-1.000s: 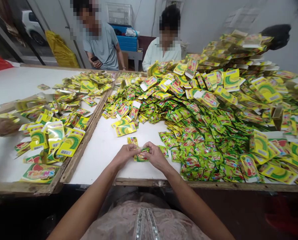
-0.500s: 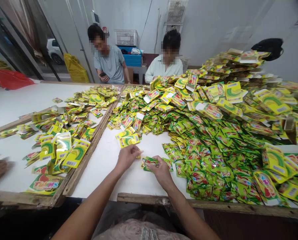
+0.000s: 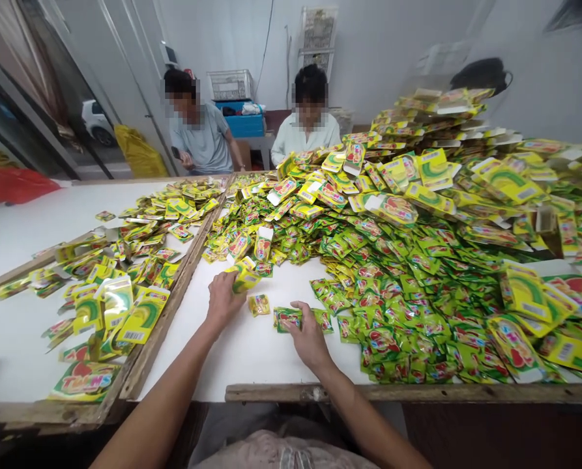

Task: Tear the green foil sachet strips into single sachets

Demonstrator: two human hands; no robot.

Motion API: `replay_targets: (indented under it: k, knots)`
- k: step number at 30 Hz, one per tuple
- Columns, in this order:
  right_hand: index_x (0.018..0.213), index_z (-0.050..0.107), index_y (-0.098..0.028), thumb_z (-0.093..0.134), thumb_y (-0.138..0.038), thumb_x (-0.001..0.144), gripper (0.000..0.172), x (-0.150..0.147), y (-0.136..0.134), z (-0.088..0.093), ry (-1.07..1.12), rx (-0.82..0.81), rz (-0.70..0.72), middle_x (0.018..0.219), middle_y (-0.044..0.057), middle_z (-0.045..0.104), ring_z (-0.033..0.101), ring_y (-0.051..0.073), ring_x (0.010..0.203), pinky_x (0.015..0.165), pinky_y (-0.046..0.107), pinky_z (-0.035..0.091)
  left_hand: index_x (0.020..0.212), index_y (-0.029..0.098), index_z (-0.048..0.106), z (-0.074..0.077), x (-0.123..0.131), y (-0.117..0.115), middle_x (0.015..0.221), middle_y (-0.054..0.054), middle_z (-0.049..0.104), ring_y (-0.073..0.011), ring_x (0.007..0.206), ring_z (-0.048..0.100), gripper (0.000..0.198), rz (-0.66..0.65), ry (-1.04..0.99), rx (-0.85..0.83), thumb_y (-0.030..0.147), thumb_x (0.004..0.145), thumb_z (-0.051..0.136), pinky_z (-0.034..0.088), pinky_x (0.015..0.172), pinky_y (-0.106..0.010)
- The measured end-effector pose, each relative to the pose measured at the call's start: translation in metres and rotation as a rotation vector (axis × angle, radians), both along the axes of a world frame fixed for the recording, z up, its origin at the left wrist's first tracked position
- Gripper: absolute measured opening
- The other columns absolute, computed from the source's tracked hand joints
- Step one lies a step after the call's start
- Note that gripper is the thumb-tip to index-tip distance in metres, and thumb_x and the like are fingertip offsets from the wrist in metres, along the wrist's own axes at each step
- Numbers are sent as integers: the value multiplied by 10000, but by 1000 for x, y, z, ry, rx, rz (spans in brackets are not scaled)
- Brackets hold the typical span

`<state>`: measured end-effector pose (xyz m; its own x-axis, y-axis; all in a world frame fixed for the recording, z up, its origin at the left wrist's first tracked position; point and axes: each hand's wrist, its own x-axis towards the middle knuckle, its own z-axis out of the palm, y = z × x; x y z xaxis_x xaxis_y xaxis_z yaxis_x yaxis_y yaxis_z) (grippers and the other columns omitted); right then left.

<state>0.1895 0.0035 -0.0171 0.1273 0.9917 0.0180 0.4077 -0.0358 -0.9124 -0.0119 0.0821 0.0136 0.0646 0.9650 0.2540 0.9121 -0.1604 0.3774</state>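
Packets in green and yellow are lying in a huge heap [image 3: 418, 260] on the white table [image 3: 251, 355], to the person's right. The left hand [image 3: 223, 296] is curling its fingers around a flat yellow box [image 3: 246, 280] at the heap's near edge. The right hand [image 3: 310, 335] is pinching a small bunch of green packets [image 3: 285, 318] down on the table. One little packet [image 3: 260, 304] is lying between the hands.

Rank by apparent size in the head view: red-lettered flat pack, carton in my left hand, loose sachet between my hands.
1. Flat pack, though it lies nearer the camera.
2. Carton in the left hand.
3. Loose sachet, clearly smallest.
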Motion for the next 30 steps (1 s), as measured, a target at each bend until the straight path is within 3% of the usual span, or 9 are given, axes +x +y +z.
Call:
replay_targets:
  k: [4, 7, 11, 13, 15, 18, 21, 25, 30]
  knots:
    - [1139, 476, -182, 430, -230, 788, 358, -3, -3, -2, -144, 69, 56, 996, 84, 640, 595, 221, 855, 776, 342, 431, 921, 233, 678, -7, -22, -34, 1216, -68, 556, -284, 1229, 359, 321, -179, -59, 23, 104, 695, 490, 305, 1011, -457]
    - [1165, 460, -178, 471, -242, 780, 390, -4, -4, -5, -217, 88, 99, 985, 87, 651, 603, 226, 859, 775, 339, 435, 849, 262, 708, -13, -44, -55, 1320, -38, 497, -290, 1285, 306, 368, -174, -90, -22, 63, 668, 457, 297, 1025, -485]
    - [1114, 483, -187, 555, -258, 733, 394, -5, -4, -6, -195, 45, 117, 903, 63, 662, 611, 212, 831, 740, 314, 447, 1000, 180, 646, -13, -62, -70, 1199, -129, 556, -263, 1113, 510, 334, 152, -190, -33, 215, 772, 405, 414, 930, -415]
    - [1057, 504, -192, 560, -244, 721, 344, -5, -3, -5, -163, 47, 117, 930, 62, 659, 609, 202, 846, 743, 305, 444, 1028, 122, 606, -9, -57, -70, 1055, -160, 598, -276, 981, 575, 397, 376, -151, -111, 381, 794, 418, 454, 844, -403]
    - [958, 536, -194, 548, -237, 723, 239, -5, -3, -3, -180, 68, 137, 901, 55, 657, 601, 195, 821, 728, 299, 434, 1000, 101, 596, -5, -45, -68, 994, -174, 600, -310, 952, 578, 516, 467, -29, -242, 529, 736, 481, 450, 812, -411]
    - [773, 551, -196, 524, -261, 744, 76, -3, -4, -1, -238, 107, 185, 766, 35, 632, 570, 183, 724, 665, 285, 409, 931, 112, 590, -1, -23, -60, 1020, -187, 587, -324, 976, 565, 533, 399, 85, -402, 564, 648, 576, 439, 777, -375]
    - [695, 545, -196, 545, -313, 744, 126, 0, -4, -1, -183, 80, 153, 652, 12, 601, 532, 166, 635, 613, 272, 394, 945, 145, 564, 0, -11, -56, 936, -132, 628, -270, 861, 600, 455, 354, -3, -473, 499, 662, 601, 427, 664, -306]
    - [712, 565, -188, 614, -405, 700, 222, 2, 1, 1, 203, -10, 101, 651, 10, 631, 547, 161, 628, 602, 273, 430, 1107, 205, 538, 1, -13, -61, 812, -33, 658, -205, 736, 606, 440, 192, -215, -413, 416, 723, 579, 404, 613, -259]
    - [881, 597, -169, 650, -426, 684, 328, -4, 15, 15, 633, -32, 126, 798, 35, 677, 601, 163, 729, 667, 279, 467, 969, 171, 643, 3, -8, -78, 893, -42, 685, -204, 814, 609, 411, -133, -686, -481, 496, 718, 609, 445, 692, -262]
